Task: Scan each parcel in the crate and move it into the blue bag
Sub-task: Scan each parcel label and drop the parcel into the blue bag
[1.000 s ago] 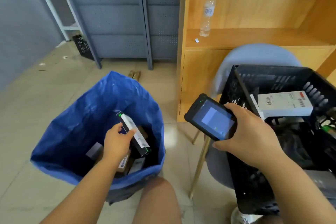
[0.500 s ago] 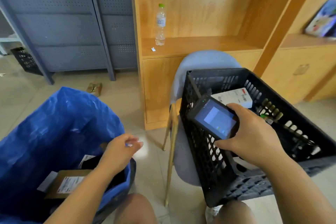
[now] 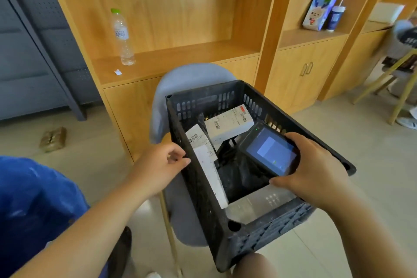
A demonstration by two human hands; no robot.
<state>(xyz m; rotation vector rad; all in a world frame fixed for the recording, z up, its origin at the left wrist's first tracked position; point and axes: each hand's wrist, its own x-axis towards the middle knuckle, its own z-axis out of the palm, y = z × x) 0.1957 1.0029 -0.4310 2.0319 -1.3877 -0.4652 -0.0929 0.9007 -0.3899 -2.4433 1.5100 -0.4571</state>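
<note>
The blue bag [image 3: 33,205] sits far left. The left hand [image 3: 159,166], grip loose and empty, is at the left wall of the crate [image 3: 198,198], which holds a long white parcel [image 3: 209,171] beside that wall and a white box [image 3: 228,125] farther back. The right hand [image 3: 316,171] has its grip clasped round a scanner [image 3: 270,153] over the crate.

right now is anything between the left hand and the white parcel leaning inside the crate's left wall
Only the crate's left wall: the left hand is outside it at rim height, the white parcel just inside. Above the rim nothing covers the parcel; the scanner in the right hand is over the crate's right side.
</note>
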